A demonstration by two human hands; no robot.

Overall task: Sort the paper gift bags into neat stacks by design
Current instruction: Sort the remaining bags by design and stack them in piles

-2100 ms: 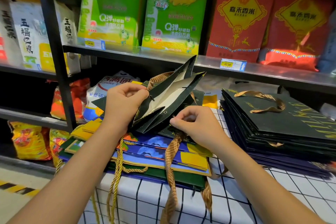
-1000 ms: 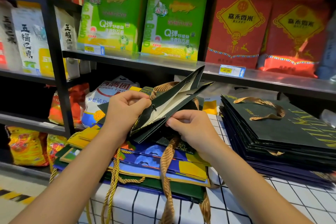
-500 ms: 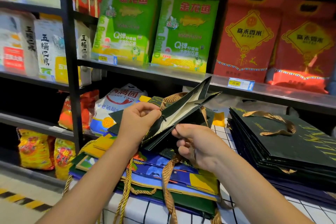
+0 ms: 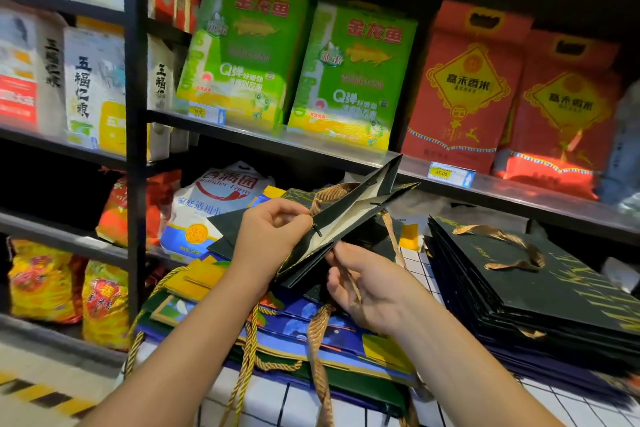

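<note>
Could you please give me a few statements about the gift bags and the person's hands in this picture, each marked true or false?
1. The left hand grips the dark green bag at its open top edge. True.
2. The right hand rests flat on the stack of dark bags. False: it holds a gold ribbon handle below the held bag, apart from that stack.
3. The held bag lies closed and flat. False: its mouth gapes, showing a pale lining.
4. Blue and yellow bags lie beneath the hands. True.
5. The stack of dark bags sits to the right on the gridded table. True.

Grid-print tabletop (image 4: 588,409) w/ two gift-bag stacks (image 4: 346,350) (image 4: 540,305)
</note>
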